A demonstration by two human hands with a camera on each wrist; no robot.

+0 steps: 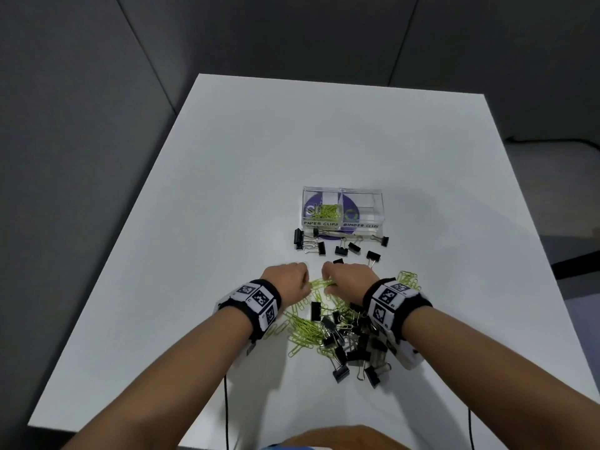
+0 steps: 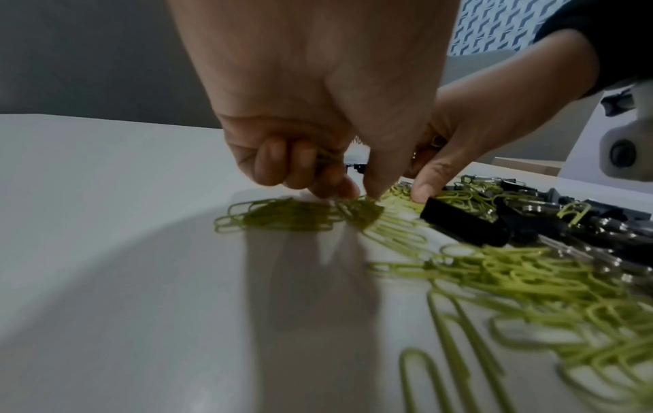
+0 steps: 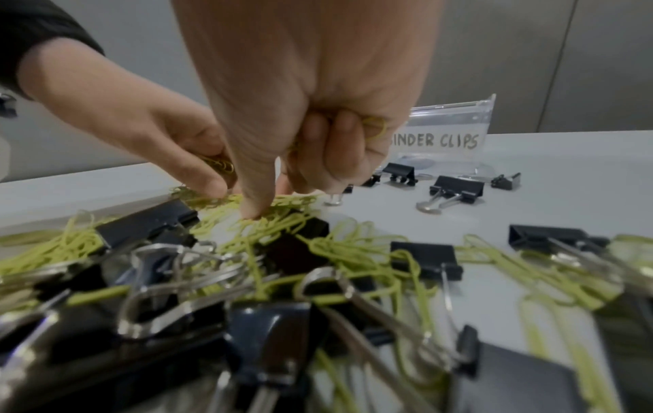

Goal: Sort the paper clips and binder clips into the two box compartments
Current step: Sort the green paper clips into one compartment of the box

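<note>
Both hands meet over green paper clips (image 1: pixel 319 283) at the far edge of a mixed pile (image 1: pixel 341 332) of paper clips and black binder clips. My left hand (image 1: pixel 303 280) curls round a bunch of paper clips (image 2: pixel 326 156), its fingertips on more of them on the table. My right hand (image 1: pixel 328 282) also holds paper clips (image 3: pixel 374 128) in its curled fingers, and its thumb (image 3: pixel 252 212) presses on the pile. The clear two-compartment box (image 1: pixel 367 203) stands beyond. Its left side, labelled PAPER CLIPS, holds green clips (image 1: pixel 326 212). The BINDER CLIPS side holds none.
Several loose binder clips (image 1: pixel 341 250) lie in a row just in front of the box. More paper clips (image 1: pixel 407 279) lie right of my right wrist. The white table (image 1: pixel 227 190) extends left and far. Cables hang off its near edge.
</note>
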